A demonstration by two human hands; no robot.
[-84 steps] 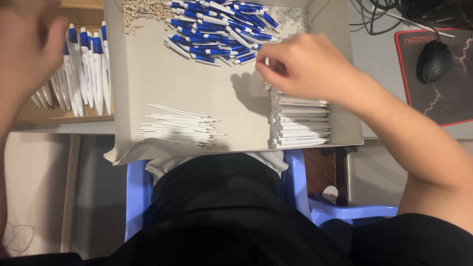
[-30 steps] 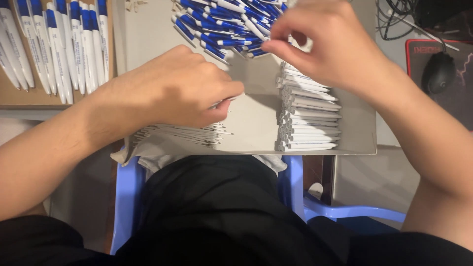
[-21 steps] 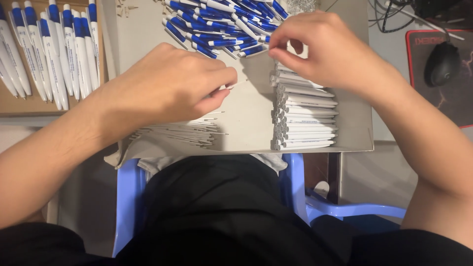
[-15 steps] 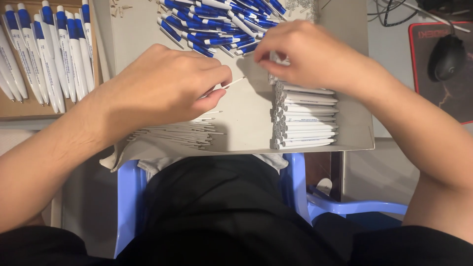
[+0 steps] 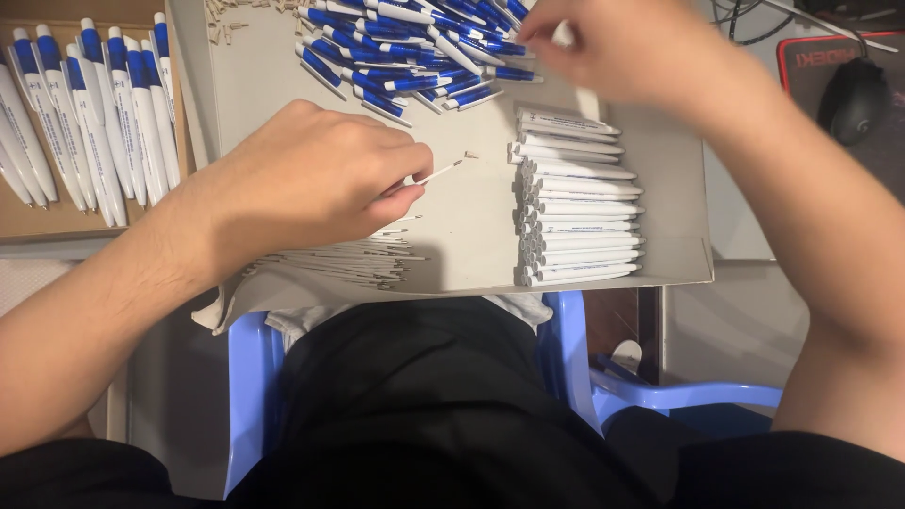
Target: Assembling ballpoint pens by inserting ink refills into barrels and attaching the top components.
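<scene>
— What does the head view show of the hands?

— The left hand [image 5: 316, 179] is curled closed over the grey board [image 5: 471, 236], pinching a thin white refill [image 5: 436, 173] between thumb and fingertips; the refill's tip points up and to the right; the right hand [image 5: 617, 47] is at the top of the picture, fingers bent around something white, but I cannot tell just what it grips; it is blurred.

— Where does the refill sit among the rest?

— It is near the middle of the board, just above a loose bundle of spare refills [image 5: 349, 259] that lies along the board's near edge, partly under the left wrist; to its right stands a neat stack of white pen barrels [image 5: 575, 212], side by side, apart from the refill.

— And farther up?

— A heap of blue and white pen parts [image 5: 405, 52] spreads across the top of the board, just beside the right hand; small pale bits [image 5: 226, 14] lie scattered at the top left corner.

— Anything off the board?

— On the left, a row of finished blue and white pens [image 5: 104, 118] lies in a shallow brown tray [image 5: 38, 217]; on the right a black computer mouse [image 5: 856, 99] rests on a dark pad [image 5: 811, 61] on the table; below, the person's dark-clothed lap fills the middle, over a blue plastic chair [image 5: 250, 377].
</scene>
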